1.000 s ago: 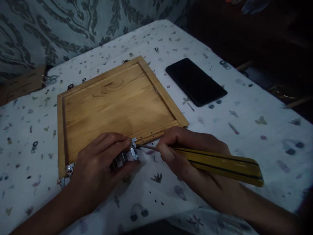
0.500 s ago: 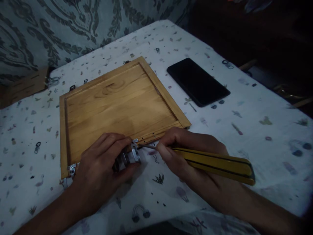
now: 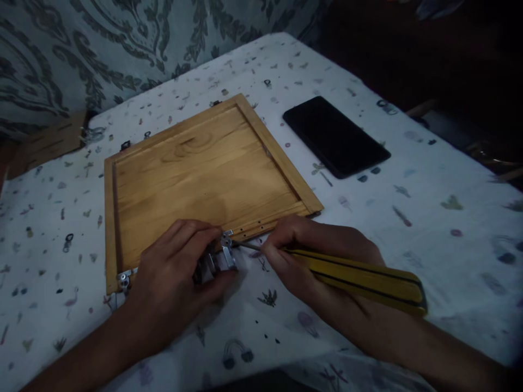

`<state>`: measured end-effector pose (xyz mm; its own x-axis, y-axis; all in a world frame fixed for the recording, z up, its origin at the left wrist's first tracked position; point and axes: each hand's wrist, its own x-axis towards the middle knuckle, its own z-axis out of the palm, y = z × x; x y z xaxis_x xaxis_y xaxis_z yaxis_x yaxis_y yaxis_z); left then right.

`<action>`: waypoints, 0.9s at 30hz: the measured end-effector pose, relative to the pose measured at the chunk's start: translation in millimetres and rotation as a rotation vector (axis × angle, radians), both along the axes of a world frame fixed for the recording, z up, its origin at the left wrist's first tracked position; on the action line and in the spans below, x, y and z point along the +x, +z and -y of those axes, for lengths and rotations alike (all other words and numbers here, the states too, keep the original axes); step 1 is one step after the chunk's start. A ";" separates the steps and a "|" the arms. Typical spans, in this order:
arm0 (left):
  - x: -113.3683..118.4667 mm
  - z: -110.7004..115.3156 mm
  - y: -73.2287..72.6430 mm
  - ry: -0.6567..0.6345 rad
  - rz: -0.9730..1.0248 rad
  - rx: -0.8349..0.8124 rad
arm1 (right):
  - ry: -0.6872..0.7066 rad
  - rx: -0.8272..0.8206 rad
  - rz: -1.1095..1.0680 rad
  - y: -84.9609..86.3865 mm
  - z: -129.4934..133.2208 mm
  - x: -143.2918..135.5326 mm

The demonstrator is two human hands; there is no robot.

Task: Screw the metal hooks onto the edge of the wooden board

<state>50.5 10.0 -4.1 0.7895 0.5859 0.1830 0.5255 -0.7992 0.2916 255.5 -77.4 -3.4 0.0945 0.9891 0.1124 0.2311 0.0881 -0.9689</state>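
A shallow wooden panel (image 3: 196, 169) with a raised frame lies on the table. At its near edge my left hand (image 3: 175, 272) is closed around a shiny metal latch (image 3: 227, 250), thumb below and fingers on top. My right hand (image 3: 310, 261) grips a yellow screwdriver (image 3: 363, 277) with black stripes, its thin shaft pointing left. The tip meets or nearly meets the latch; exact contact is too small to tell. A second metal fitting (image 3: 125, 279) sits at the near left corner, partly behind my left hand. Small dark holes dot the near rim.
A dark tablet-like phone (image 3: 337, 136) lies right of the panel on the patterned white tablecloth (image 3: 429, 234). At the far left is a brown cardboard piece (image 3: 47, 144). Patterned fabric (image 3: 122, 43) rises behind the table. Beyond the right edge it is dark.
The whole view has shifted slightly, moving the scene a little to the right. The metal latch appears slightly turned in my left hand; the screwdriver stays close to it.
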 end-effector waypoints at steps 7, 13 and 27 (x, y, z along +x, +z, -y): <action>1.7 -0.6 1.9 -0.019 0.026 -0.004 | -0.006 -0.011 0.021 0.7 -2.3 -0.7; 2.0 -0.6 3.4 -0.019 0.009 -0.016 | 0.003 0.043 0.016 1.7 -2.6 1.1; -0.7 -0.3 1.2 -0.022 0.024 -0.031 | 0.017 0.007 -0.001 3.6 -3.6 -1.7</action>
<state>49.8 10.3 -2.9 0.7980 0.5739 0.1840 0.5001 -0.8010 0.3290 253.8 -73.8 0.2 0.0775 0.9899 0.1190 0.2281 0.0986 -0.9686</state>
